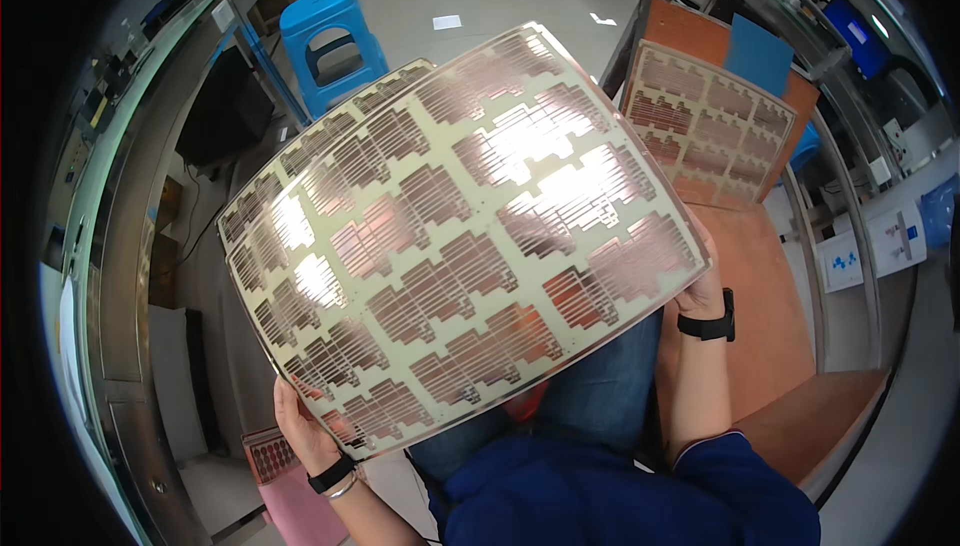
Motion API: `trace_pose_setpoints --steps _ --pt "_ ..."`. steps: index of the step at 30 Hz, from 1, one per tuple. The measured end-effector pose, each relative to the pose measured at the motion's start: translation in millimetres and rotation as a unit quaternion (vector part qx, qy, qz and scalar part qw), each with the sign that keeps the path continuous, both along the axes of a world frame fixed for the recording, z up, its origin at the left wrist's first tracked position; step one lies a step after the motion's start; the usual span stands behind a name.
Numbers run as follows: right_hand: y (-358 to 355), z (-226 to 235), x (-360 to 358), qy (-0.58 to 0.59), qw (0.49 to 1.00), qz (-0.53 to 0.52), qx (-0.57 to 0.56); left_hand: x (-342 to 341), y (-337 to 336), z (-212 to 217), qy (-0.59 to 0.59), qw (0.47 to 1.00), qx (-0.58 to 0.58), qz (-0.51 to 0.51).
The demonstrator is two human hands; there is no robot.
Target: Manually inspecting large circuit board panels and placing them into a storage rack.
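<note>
A large pale-green circuit board panel (480, 208) with rows of shiny copper patterns is held up, tilted, over my lap. My left hand (305, 434) grips its lower left corner, with the thumb and fingers partly hidden by the panel. At the right edge, near the lower right corner, my right hand (706, 281) is closed on it, most of its fingers out of sight behind. Bright light glares off the copper in the middle and upper part. Along the upper left, a second edge line shows; whether another panel lies behind, I cannot tell.
A similar copper-patterned panel (712, 131) leans against an orange-brown board (665, 26) at the right, beside a blue sheet (758, 58). A blue plastic stool (325, 21) stands beyond. Pink material (295, 501) lies at lower left. A metal-framed bench (110, 286) runs along the left.
</note>
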State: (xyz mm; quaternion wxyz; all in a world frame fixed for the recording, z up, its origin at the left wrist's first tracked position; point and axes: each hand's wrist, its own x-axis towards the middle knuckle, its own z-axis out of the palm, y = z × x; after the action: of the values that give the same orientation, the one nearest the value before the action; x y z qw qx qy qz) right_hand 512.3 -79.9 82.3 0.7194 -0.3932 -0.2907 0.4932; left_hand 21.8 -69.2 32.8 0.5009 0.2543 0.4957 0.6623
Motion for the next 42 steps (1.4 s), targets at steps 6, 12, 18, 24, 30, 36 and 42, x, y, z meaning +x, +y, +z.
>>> trace_pose_setpoints --steps 6,12,18,24,30,36,42 --pt "4 7 -7 -0.003 0.999 0.023 0.028 -4 2 1 0.058 0.998 -0.007 0.002" --pt "-6 27 0 -0.039 0.996 0.078 0.003 -26 1 -14 0.038 0.999 0.012 0.021" --pt "-19 26 6 -0.188 0.979 0.073 -0.024 -18 0 0 0.042 0.998 0.023 0.035" --pt "-15 29 8 -0.237 0.971 0.014 0.006 -31 0 14 0.032 0.997 0.068 0.005" --pt "-5 39 35 -0.262 0.956 -0.115 0.067 -17 9 48 0.023 0.975 0.222 -0.016" --pt "14 19 33 0.025 0.993 0.041 0.108 -43 52 1 0.046 0.875 0.34 -0.342" --pt "24 7 20 0.101 0.988 0.099 0.061 2 33 26 0.011 0.879 0.382 -0.285"
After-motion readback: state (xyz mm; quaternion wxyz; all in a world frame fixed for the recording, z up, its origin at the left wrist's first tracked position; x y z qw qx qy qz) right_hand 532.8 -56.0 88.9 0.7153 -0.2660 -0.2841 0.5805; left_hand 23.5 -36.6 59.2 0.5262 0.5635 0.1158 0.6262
